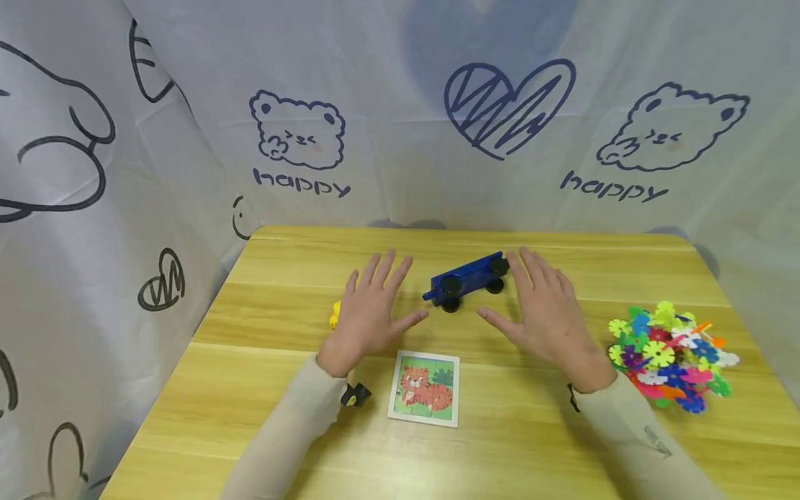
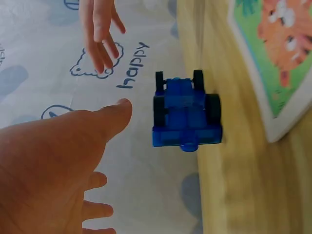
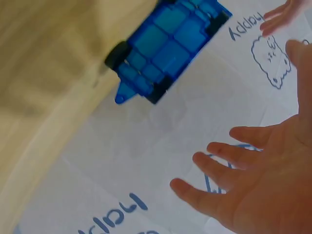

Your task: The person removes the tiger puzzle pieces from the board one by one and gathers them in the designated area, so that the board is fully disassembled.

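- Sleeves (image 1: 284,423) nearest, head cam. L hand (image 1: 369,312) & R hand (image 1: 553,316) spread, fingers straight, no grip seen. Blue toy car (image 1: 469,276) tilted betw. them (can't tell if it touches the tabletop (image 1: 519,423)). Risk, IMO: R fingertips, v. close to a dark wheel (image 1: 498,267), could knock it over.
- L wrist: thumb (image 2: 119,114) out, apart from car; ungripped, it might roll or tip. Hitch tab (image 2: 189,146) faces cam.
- R wrist: fingers splayed; car translucent-looking, gridded bed (image 3: 168,36).
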A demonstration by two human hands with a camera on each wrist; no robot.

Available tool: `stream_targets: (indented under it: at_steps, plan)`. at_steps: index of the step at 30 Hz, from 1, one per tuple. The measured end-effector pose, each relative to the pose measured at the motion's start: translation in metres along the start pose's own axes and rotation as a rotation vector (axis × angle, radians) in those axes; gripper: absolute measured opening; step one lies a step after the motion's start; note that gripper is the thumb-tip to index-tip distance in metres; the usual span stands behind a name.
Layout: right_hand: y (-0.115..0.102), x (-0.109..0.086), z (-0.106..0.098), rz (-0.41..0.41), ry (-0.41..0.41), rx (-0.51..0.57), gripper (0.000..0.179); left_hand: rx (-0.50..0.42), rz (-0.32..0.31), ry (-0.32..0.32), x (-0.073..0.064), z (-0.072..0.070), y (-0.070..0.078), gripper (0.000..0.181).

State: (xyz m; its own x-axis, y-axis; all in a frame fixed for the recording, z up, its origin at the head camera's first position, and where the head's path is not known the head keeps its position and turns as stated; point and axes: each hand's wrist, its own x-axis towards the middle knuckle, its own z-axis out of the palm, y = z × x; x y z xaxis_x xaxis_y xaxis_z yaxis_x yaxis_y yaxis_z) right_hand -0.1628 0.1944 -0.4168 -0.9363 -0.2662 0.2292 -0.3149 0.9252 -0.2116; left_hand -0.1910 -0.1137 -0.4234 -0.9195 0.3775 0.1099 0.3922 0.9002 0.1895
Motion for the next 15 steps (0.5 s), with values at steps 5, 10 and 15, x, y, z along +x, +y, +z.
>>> stream_targets:
  at_steps: [5, 10, 15]
  plan:
    - [-0.007, -0.005, 0.011, -0.034, 0.009, 0.013, 0.096, 0.004, 0.035, -0.037, -0.009, 0.008, 0.002, 0.096]
    - [-0.016, -0.012, 0.021, -0.061, -0.004, 0.013, 0.094, -0.041, 0.083, -0.087, -0.02, 0.015, 0.004, 0.093]
    - [-0.03, -0.022, 0.028, -0.065, -0.064, 0.039, 0.082, -0.106, 0.112, -0.141, -0.029, 0.021, 0.006, 0.091]
